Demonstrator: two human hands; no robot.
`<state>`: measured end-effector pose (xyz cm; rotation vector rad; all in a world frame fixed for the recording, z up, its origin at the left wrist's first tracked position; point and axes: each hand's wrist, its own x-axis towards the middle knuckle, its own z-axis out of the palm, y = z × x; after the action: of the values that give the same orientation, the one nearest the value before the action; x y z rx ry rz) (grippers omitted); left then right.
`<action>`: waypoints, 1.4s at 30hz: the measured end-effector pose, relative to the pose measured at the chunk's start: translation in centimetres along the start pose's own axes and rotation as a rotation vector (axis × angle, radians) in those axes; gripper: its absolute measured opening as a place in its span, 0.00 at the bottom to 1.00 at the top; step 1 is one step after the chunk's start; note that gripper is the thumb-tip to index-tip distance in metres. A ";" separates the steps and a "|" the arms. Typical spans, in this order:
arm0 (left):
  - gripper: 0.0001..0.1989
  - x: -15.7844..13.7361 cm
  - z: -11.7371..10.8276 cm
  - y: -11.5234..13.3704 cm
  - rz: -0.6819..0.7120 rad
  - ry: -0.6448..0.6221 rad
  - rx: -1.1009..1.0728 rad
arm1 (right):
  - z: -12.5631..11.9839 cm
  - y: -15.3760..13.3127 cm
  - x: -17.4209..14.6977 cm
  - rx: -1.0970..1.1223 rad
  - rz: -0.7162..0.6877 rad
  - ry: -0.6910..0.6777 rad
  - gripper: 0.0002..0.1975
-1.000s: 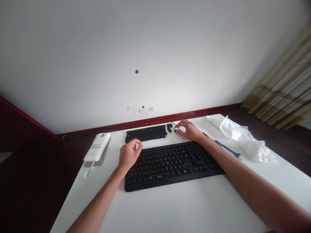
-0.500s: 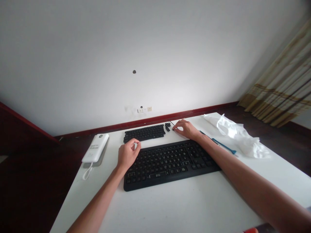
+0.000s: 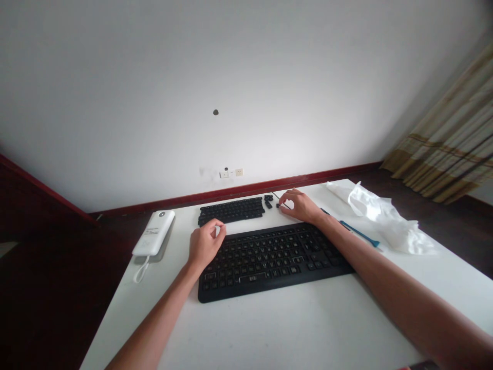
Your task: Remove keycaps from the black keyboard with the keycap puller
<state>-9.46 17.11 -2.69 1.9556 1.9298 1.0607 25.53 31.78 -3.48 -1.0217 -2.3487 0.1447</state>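
White table under a bare wall, seen from above. Black keyboard lying flat across the middle, long side toward the viewer. Behind it, near the far edge, a flat block of loose black keys laid out in rows. Crumpled white plastic wrap at far right, with a thin blue tool just beside it. White power bank at far left, cord trailing toward the viewer. Left hand at the keyboard's upper left corner, loosely curled, fingertips pinched together; too small to tell whether holding anything. Right hand beyond the keyboard's upper right, fingers bent down, tips touching a single small black key on the table. Two more stray keys just left of it.
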 end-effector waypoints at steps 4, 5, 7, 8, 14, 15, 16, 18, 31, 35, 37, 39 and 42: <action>0.13 0.0 0.0 0.0 0.001 -0.002 0.004 | 0.1 0.2 0.0 -0.049 0.037 -0.008 0.07; 0.13 0.0 0.0 0.1 0.002 -0.002 0.004 | 0.1 0.3 0.0 -0.057 0.044 -0.011 0.07; 0.13 0.0 0.0 0.1 0.002 0.000 0.003 | 0.2 0.4 0.0 -0.063 0.053 -0.012 0.06; 0.13 0.0 0.0 0.1 0.000 0.001 0.002 | 0.3 0.4 0.1 -0.061 0.055 -0.012 0.05; 0.13 0.0 -0.1 0.2 -0.005 -0.002 -0.005 | 0.2 0.0 0.3 -0.011 0.035 -0.009 0.06; 0.13 0.0 0.0 0.1 -0.003 -0.003 -0.005 | 0.2 0.0 0.3 -0.001 0.033 -0.008 0.06; 0.13 0.0 0.0 0.1 -0.003 -0.004 -0.004 | 0.2 -0.1 0.3 0.007 0.031 -0.008 0.06; 0.13 -0.1 0.0 0.1 0.000 -0.005 -0.003 | 0.1 -0.2 0.3 0.018 0.024 -0.010 0.07; 0.13 -0.1 0.0 0.0 0.012 -0.010 0.005 | 0.2 -0.2 0.2 -0.012 0.040 -0.044 0.08; 0.13 -0.1 0.0 0.0 0.017 -0.011 0.001 | 0.1 -0.6 0.2 -0.013 0.050 -0.091 0.08; 0.13 -0.1 0.0 0.0 0.020 -0.011 -0.003 | 0.1 -0.7 0.2 -0.007 0.051 -0.102 0.09; 0.13 -0.1 0.0 0.0 0.017 -0.010 -0.003 | 0.0 -0.8 0.2 0.007 0.052 -0.110 0.10; 0.12 -0.1 -0.1 0.2 0.005 -0.009 -0.001 | 0.0 -0.7 0.3 0.020 0.055 -0.113 0.11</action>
<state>-9.36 17.01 -2.58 1.9616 1.9203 1.0526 24.89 31.45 -3.16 -1.0948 -2.4159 0.2528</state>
